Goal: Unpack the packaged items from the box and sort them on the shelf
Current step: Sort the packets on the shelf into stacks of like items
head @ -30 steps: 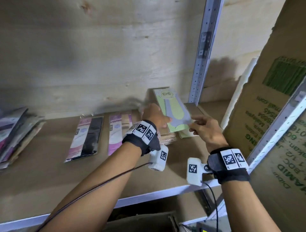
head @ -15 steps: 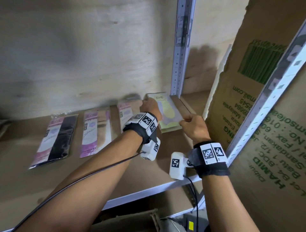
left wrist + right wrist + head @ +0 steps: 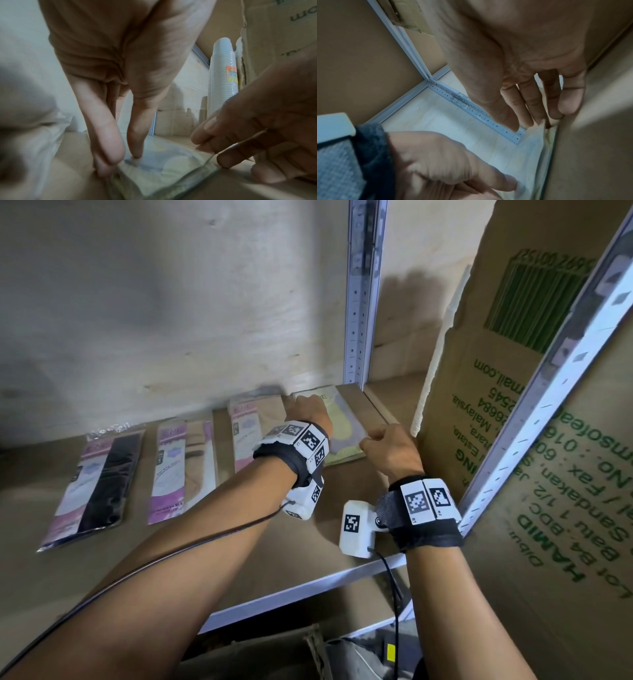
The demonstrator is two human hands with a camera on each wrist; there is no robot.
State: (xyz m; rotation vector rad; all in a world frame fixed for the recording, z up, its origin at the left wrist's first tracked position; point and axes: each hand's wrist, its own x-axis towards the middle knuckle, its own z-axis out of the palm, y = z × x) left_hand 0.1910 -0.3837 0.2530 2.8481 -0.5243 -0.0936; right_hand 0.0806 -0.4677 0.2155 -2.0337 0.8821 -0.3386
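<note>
Green sock packet (image 3: pixel 346 428) lies flat at the R end of the shelf board (image 3: pixel 102 570), just beside the upright post (image 3: pixel 359 302), on top of what looks like a small stack of the same kind (count hidden). Your left hand (image 3: pixel 308 414) presses its far-left part with straight fingers, not grasping; in the left wrist view one fingertip (image 3: pixel 136 155) pushes down on the film. Your right hand (image 3: pixel 390 448) pinches the near-right corner btwn thumb and fingers.

To finish the step well: keep L fingers flat as the anchor, square the edges w/ the packet below, then let go of the corner last so the slick film doesn't slide. Don't nudge it into the post or the big carton (image 3: pixel 513 405) on the R.

Counts: 1 green packet on top; 3 pink-labelled packets in a row to its left, i.e. black one (image 3: pixel 92 487), beige one (image 3: pixel 185 470), 3rd (image 3: pixel 250 436) partly behind your L wrist. 2 hands, 2 wrist cams. Sleeve of white cups (image 3: pixel 223 81) behind the carton: 1 clear.
</note>
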